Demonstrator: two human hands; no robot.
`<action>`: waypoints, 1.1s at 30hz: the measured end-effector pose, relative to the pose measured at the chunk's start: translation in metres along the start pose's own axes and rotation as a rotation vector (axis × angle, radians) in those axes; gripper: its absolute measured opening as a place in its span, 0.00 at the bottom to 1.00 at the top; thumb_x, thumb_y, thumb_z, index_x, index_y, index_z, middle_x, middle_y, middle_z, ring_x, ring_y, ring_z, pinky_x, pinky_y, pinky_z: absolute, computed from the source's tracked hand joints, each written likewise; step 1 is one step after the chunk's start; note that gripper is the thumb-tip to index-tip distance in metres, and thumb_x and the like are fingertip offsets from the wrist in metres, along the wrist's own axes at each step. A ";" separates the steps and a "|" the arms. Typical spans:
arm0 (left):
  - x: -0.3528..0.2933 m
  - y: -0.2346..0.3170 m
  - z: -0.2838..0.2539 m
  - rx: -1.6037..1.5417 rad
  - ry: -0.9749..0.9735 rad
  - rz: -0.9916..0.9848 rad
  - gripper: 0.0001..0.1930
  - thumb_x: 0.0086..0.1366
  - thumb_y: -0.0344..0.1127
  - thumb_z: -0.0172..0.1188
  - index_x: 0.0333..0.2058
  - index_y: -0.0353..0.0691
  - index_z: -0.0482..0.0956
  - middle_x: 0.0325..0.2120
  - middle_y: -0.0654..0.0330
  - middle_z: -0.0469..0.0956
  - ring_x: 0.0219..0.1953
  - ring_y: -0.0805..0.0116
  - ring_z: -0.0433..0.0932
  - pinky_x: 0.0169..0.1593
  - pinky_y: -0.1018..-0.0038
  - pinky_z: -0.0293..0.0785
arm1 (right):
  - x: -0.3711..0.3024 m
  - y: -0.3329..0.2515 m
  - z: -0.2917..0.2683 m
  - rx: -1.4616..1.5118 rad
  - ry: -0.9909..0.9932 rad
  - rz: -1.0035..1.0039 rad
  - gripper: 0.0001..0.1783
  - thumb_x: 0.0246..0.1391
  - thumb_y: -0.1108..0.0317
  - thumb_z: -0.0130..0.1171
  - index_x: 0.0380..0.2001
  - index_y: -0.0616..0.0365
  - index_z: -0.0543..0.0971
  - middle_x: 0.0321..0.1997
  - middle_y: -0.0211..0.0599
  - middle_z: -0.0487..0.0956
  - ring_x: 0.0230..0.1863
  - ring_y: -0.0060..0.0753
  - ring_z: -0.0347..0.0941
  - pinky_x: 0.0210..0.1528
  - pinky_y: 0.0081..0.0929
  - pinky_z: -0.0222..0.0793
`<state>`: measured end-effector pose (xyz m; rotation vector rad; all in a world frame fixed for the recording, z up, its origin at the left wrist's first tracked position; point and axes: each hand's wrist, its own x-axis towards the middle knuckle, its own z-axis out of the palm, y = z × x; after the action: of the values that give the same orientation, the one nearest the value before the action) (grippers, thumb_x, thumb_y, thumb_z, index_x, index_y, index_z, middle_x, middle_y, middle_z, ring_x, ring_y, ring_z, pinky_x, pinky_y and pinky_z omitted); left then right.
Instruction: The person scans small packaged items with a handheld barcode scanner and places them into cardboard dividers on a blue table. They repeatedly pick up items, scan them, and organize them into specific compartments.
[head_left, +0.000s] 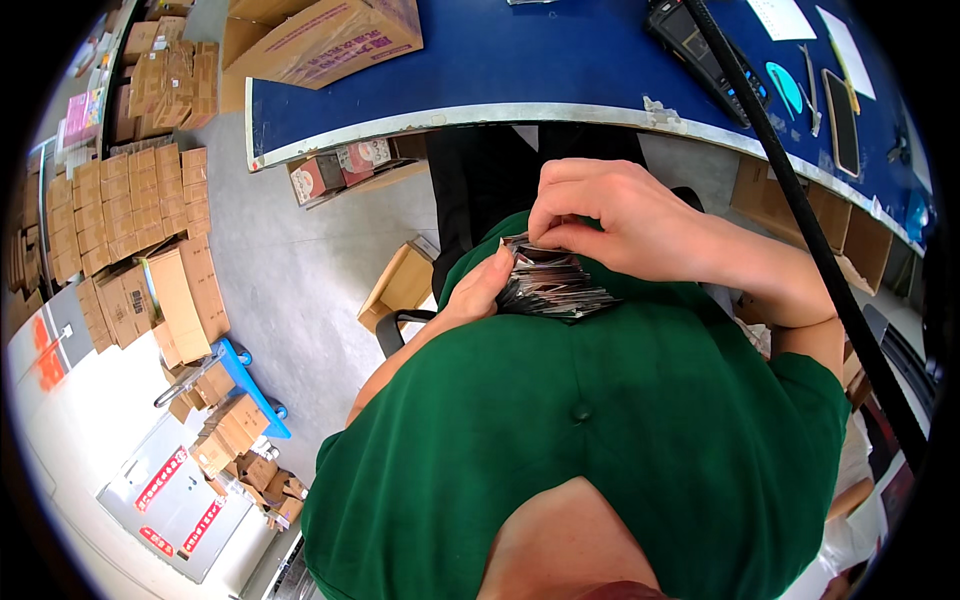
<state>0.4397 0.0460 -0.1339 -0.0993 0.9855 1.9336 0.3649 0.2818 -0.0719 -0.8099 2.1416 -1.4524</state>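
Observation:
A thick stack of thin, shiny silvery-dark packets (558,283) is held close against my green shirt. My left hand (482,287) closes on the stack's left side, its thumb pressed at the top corner. Over the stack's upper edge, my right hand (610,215) has thumb and forefinger pinched together at the top packet. What the pieces are exactly is too small to make out, and the lower end of the stack is partly hidden against the shirt.
Ahead stands a blue table (520,70) with an open cardboard box (330,45), a black handheld device (705,55), a phone (840,122) and scissors (785,88). A black pole (800,200) slants down at right. Stacked cartons (130,210) and a blue cart (250,390) stand left.

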 end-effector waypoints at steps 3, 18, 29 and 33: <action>0.001 0.001 0.003 -0.004 -0.016 0.001 0.40 0.70 0.58 0.51 0.68 0.32 0.55 0.61 0.55 0.66 0.62 0.68 0.66 0.65 0.69 0.60 | 0.001 0.002 0.003 -0.026 0.023 -0.016 0.03 0.52 0.78 0.62 0.31 0.61 0.79 0.31 0.36 0.75 0.33 0.39 0.74 0.34 0.32 0.69; 0.002 0.003 0.006 -0.007 -0.057 0.012 0.41 0.70 0.59 0.50 0.68 0.32 0.53 0.62 0.54 0.64 0.64 0.66 0.64 0.66 0.68 0.58 | 0.000 0.000 0.013 -0.350 0.133 -0.292 0.07 0.47 0.76 0.64 0.30 0.55 0.77 0.30 0.31 0.73 0.33 0.36 0.74 0.27 0.31 0.71; 0.002 0.005 0.007 0.015 -0.083 0.038 0.41 0.70 0.59 0.49 0.68 0.32 0.53 0.63 0.53 0.62 0.65 0.65 0.62 0.67 0.68 0.57 | -0.003 -0.004 0.015 -0.157 0.179 -0.263 0.07 0.48 0.77 0.65 0.33 0.59 0.80 0.30 0.36 0.74 0.31 0.41 0.74 0.30 0.33 0.71; 0.002 0.004 0.008 0.024 -0.093 0.050 0.41 0.70 0.59 0.49 0.69 0.32 0.52 0.64 0.53 0.62 0.65 0.64 0.62 0.67 0.67 0.56 | -0.005 -0.004 0.014 -0.142 0.126 -0.215 0.07 0.49 0.77 0.64 0.34 0.59 0.81 0.29 0.37 0.74 0.30 0.41 0.74 0.31 0.33 0.71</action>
<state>0.4372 0.0516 -0.1272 0.0284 0.9571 1.9531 0.3783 0.2749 -0.0731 -1.0537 2.3338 -1.5037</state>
